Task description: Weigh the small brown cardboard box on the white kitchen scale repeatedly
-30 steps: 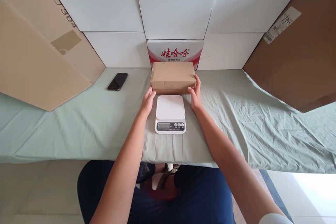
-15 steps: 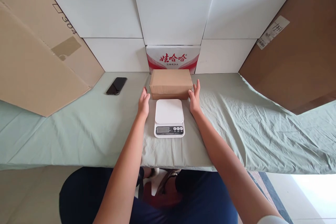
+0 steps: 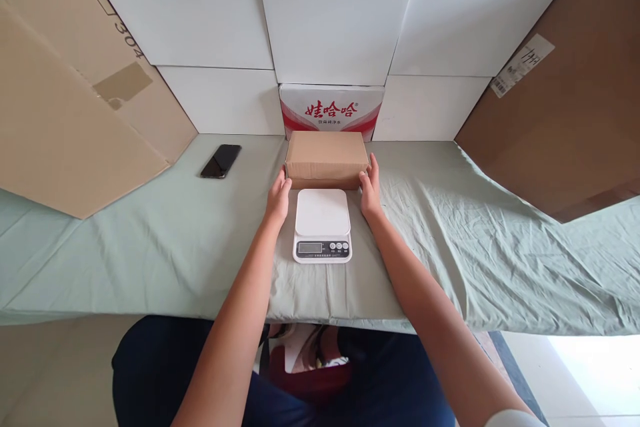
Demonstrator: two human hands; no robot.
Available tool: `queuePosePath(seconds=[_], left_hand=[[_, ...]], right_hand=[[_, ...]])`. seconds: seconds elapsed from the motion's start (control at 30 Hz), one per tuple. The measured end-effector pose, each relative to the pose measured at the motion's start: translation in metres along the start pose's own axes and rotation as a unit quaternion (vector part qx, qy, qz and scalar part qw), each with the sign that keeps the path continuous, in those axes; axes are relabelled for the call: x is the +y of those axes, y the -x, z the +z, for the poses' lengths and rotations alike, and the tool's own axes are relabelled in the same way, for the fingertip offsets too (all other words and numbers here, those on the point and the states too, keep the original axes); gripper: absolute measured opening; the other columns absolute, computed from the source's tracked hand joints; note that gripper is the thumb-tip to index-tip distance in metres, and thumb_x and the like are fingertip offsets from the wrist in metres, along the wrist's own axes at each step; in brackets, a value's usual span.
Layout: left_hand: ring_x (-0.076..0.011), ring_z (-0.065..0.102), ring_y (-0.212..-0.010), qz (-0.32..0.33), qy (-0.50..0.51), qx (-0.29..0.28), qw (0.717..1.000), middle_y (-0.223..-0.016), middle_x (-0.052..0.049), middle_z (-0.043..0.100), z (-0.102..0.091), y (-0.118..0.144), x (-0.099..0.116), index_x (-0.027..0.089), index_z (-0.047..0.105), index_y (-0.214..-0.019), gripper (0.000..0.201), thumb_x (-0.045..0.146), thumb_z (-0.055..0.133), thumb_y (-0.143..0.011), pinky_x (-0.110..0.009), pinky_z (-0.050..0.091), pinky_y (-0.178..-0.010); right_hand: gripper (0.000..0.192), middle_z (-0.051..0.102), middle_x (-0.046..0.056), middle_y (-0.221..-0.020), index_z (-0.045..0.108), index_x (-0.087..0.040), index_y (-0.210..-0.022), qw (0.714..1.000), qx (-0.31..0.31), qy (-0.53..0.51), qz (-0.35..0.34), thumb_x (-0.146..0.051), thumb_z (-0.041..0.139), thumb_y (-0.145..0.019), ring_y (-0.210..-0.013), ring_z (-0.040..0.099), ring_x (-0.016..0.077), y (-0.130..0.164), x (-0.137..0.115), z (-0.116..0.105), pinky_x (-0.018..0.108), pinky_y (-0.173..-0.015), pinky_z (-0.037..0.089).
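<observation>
Left hand (image 3: 278,199): flat and upright, fingers together, pressed against the left end of the brown parcel (image 3: 327,158); palm faces inward.
Right hand (image 3: 371,192): same posture on the parcel's right end, fingers together, thumb side up; the two hands clamp the parcel between them.
Brown parcel: paper-wrapped, rectangular, resting on the green cloth (image 3: 150,240) at the far side of the table, long side toward the person.
Scale (image 3: 322,225): white kitchen scale just in front of the parcel, between the forearms; platform bare, display and buttons on the near edge; reading too small to tell.
Red-and-white carton (image 3: 332,110): stands directly behind the parcel, printed with red characters.
Phone (image 3: 221,161): dark, lying face up on the cloth, well to the left of the parcel.
Surround: white boards (image 3: 335,23) at the back, brown cardboard sheets (image 3: 560,120) leaning in from both sides.
</observation>
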State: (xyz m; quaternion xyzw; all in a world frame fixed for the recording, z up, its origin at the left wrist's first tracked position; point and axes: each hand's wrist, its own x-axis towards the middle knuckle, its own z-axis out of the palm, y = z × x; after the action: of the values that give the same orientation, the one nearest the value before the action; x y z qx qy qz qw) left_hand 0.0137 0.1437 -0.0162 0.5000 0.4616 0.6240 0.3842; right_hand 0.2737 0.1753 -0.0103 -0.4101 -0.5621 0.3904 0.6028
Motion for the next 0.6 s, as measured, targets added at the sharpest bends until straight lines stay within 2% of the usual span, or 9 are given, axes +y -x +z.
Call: queuePosePath(seconds=[0.13, 0.33, 0.5, 0.6], left_hand=[[-0.0281, 0.03, -0.161, 0.001, 0.006, 0.013, 1.0, -0.17, -0.006, 0.04, -0.001, 0.001, -0.001, 0.026, 0.052, -0.154, 0.064, 0.051, 0.061, -0.095, -0.043, 0.02, -0.134], [-0.0282, 0.032, -0.16, 0.002, -0.014, 0.017, 1.0, -0.168, -0.005, 0.043, -0.003, 0.001, -0.005, 0.027, 0.053, -0.154, 0.063, 0.052, 0.059, -0.096, -0.045, 0.021, -0.134], [-0.0273, 0.035, -0.159, 0.003, -0.004, 0.003, 1.0, -0.166, -0.005, 0.046, 0.002, 0.002, 0.001, 0.026, 0.056, -0.151, 0.06, 0.05, 0.059, -0.096, -0.043, 0.024, -0.133], [-0.0276, 0.035, -0.159, 0.009, 0.014, -0.017, 1.0, -0.165, -0.005, 0.048, 0.005, 0.005, 0.004, 0.025, 0.057, -0.15, 0.06, 0.05, 0.06, -0.095, -0.042, 0.026, -0.132]], right_hand=[[0.071, 0.04, 0.0, -0.168, 0.024, -0.043, -0.161, 1.0, 0.001, 0.0, 0.004, -0.053, 0.048, -0.096, -0.155, 0.039, 0.0233, 0.0, -0.002, 0.0, 0.062, -0.129, 0.029], [0.068, 0.038, -0.002, -0.169, 0.03, -0.044, -0.157, 0.999, 0.017, -0.009, 0.027, -0.051, 0.051, -0.092, -0.158, 0.035, 0.0222, -0.002, -0.002, 0.002, 0.061, -0.13, 0.028], [0.073, 0.04, 0.005, -0.169, 0.032, -0.031, -0.159, 1.0, -0.006, 0.003, -0.006, -0.055, 0.051, -0.093, -0.159, 0.035, 0.0259, -0.001, -0.008, 0.004, 0.056, -0.133, 0.025], [0.074, 0.039, 0.004, -0.169, 0.034, -0.03, -0.158, 0.999, -0.021, 0.023, -0.026, -0.059, 0.052, -0.093, -0.161, 0.03, 0.0265, 0.002, -0.015, 0.005, 0.053, -0.135, 0.022]])
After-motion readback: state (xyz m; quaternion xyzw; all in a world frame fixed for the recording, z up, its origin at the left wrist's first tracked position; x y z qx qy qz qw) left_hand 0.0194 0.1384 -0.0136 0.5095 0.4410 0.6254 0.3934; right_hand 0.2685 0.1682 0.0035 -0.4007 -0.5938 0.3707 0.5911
